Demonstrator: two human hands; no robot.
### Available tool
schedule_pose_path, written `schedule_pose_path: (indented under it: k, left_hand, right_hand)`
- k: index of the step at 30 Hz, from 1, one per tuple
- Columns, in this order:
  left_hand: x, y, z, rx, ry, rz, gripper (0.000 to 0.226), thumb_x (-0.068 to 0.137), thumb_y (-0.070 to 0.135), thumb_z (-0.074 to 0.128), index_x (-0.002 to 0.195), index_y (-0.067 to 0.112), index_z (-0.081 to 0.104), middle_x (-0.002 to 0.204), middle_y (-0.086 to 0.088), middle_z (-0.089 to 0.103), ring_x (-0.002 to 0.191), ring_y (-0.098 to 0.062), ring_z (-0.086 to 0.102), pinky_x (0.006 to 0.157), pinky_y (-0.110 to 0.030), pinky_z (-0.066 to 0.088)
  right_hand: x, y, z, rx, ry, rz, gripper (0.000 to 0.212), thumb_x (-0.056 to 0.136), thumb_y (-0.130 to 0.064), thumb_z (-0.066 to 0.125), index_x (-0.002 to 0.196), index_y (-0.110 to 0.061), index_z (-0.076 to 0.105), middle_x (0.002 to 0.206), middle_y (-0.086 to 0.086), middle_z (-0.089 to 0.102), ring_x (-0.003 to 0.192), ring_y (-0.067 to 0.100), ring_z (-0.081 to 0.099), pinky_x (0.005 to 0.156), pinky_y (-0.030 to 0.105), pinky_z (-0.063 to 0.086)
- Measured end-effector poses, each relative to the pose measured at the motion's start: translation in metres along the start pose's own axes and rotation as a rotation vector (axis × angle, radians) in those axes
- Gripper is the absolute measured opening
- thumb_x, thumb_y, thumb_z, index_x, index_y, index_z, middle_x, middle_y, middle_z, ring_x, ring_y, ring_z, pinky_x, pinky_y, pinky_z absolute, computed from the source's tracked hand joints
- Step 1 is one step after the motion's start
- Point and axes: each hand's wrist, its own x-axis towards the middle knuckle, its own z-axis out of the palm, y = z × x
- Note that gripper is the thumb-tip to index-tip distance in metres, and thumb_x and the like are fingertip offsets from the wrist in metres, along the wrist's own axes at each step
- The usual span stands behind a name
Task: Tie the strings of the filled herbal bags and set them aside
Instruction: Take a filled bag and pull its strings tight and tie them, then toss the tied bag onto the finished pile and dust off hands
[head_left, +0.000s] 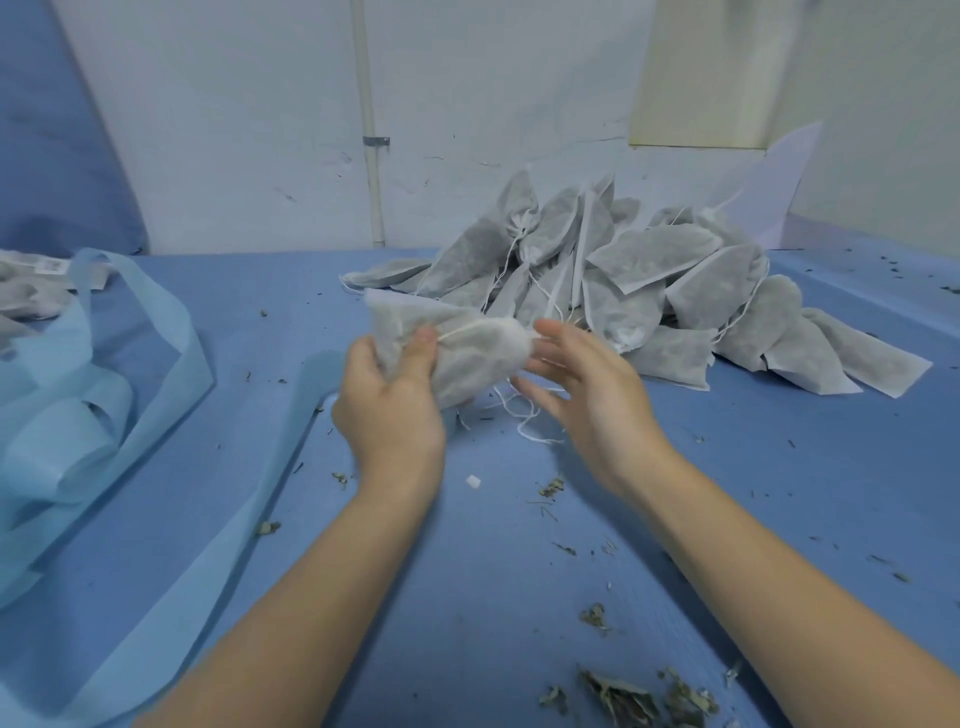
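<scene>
herbal bag (457, 353) in left hand (387, 410) grip (thumb on string), right hand (587, 395) fingers loose, wide, beside it

Left arm: bare forearm reaches forward from the lower left, wrist straight, palm turned up and inward.
Left hand (387, 405): holds a filled herbal bag (467, 353) above the table, thumb pressed across the bag's gathered neck, the other fingers hidden behind the bag.
Right arm: bare forearm comes in from the lower right, angled toward the bag.
Right hand (582, 384): just right of the bag, palm facing left, fingers extended and slightly spread, blurred; their tips lie at the bag's right end, and whether they pinch anything cannot be told.
Both hands: raised, either side of the bag.
</scene>
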Motion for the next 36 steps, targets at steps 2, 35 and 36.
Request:
schedule_pose_path:
  k: [2,35,36]
  left_hand:
    - [0.013,0.0,-0.007,0.021,0.133,0.001,0.029,0.087,0.029,0.063,0.066,0.022,0.045,0.065,0.013,0.05,0.058,-0.002,0.045,0.051,-0.018,0.033]
    - [0.029,-0.014,-0.018,0.128,0.185,-0.043,0.021,0.094,0.036,0.052,0.094,0.016,0.045,0.073,0.016,0.045,0.082,-0.02,0.046,0.06,-0.025,0.026]
    - [0.029,-0.015,-0.018,0.125,0.185,-0.049,0.021,0.094,0.036,0.052,0.094,0.017,0.044,0.074,0.016,0.045,0.082,-0.02,0.047,0.061,-0.025,0.027]
  right_hand:
    - [0.005,0.008,0.004,-0.39,-0.061,-0.01,0.023,0.095,-0.007,0.053,0.115,-0.008,0.064,0.096,0.0,0.069,0.08,0.012,0.065,0.08,0.02,0.053]
    - [0.025,0.034,0.04,-0.872,-0.421,-0.058,0.052,0.076,-0.01,0.072,0.124,-0.023,0.055,0.089,-0.012,0.059,0.056,-0.003,0.052,0.063,0.011,0.041]
    - [0.025,0.033,0.037,-0.872,-0.411,-0.063,0.058,0.076,-0.01,0.074,0.128,-0.023,0.054,0.093,-0.01,0.059,0.058,0.0,0.052,0.067,0.014,0.043]
